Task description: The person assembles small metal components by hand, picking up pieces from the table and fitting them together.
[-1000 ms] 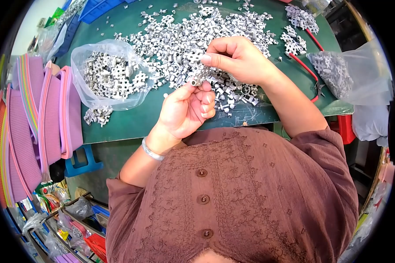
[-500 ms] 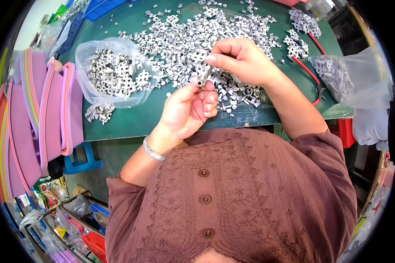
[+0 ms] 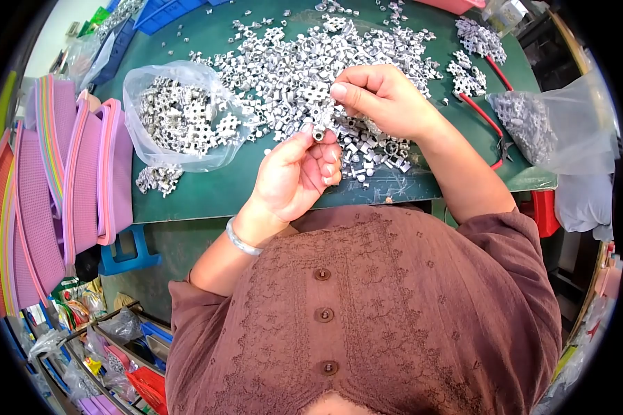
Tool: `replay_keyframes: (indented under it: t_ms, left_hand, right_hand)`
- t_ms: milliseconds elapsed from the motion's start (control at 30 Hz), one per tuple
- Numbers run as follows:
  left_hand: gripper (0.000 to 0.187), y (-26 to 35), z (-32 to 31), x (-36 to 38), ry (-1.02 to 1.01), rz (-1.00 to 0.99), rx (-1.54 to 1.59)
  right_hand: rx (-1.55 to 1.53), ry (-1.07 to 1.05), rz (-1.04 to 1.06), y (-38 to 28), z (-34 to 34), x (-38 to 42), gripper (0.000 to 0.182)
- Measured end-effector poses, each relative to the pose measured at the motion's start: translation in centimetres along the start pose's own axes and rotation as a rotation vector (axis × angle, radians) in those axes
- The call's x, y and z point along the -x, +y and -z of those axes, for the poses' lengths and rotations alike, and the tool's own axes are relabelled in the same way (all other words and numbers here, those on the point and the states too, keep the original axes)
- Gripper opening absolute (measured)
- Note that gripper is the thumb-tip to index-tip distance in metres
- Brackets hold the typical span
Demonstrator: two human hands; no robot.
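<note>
Over the green table (image 3: 208, 200), my left hand (image 3: 296, 171) pinches a small metal part (image 3: 318, 135) between thumb and index finger, its other fingers curled. My right hand (image 3: 381, 100) is just above and to the right, thumb and index finger pressed together; what they hold is too small to make out. Behind both hands spreads a large pile of small silvery metal pieces (image 3: 284, 76). A clear plastic bag (image 3: 135, 138) at the left contains metal pieces with holes (image 3: 180, 117).
Red-handled pliers (image 3: 483, 114) lie at the right, near clusters of metal pieces (image 3: 467, 72) and another filled bag (image 3: 526, 124). A small metal cluster (image 3: 158, 178) sits at the table's front left. Purple padded material (image 3: 76, 173) stands left of the table.
The metal part in my left hand has tilted, its round opening now facing me more. My right hand has shifted slightly, its fingertips a little farther from that part.
</note>
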State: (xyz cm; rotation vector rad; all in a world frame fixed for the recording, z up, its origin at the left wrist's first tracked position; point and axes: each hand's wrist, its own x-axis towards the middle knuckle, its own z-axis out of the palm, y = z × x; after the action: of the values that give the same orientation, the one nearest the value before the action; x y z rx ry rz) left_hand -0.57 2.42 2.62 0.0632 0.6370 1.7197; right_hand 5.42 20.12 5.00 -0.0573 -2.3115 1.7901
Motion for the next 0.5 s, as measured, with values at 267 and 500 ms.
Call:
replay_keyframes:
  t_ms: [267,500]
  left_hand:
    - [0.025,0.15,-0.22,0.16,0.056,-0.119,-0.098]
    - [0.022,0.19,-0.62,0.28,0.047,-0.156,-0.119]
  right_hand:
    - [-0.044,-0.012,0.019,0.13,-0.02,-0.06,0.018]
    - [-0.029,-0.024,-0.010,0.42,0.07,-0.12,0.017]
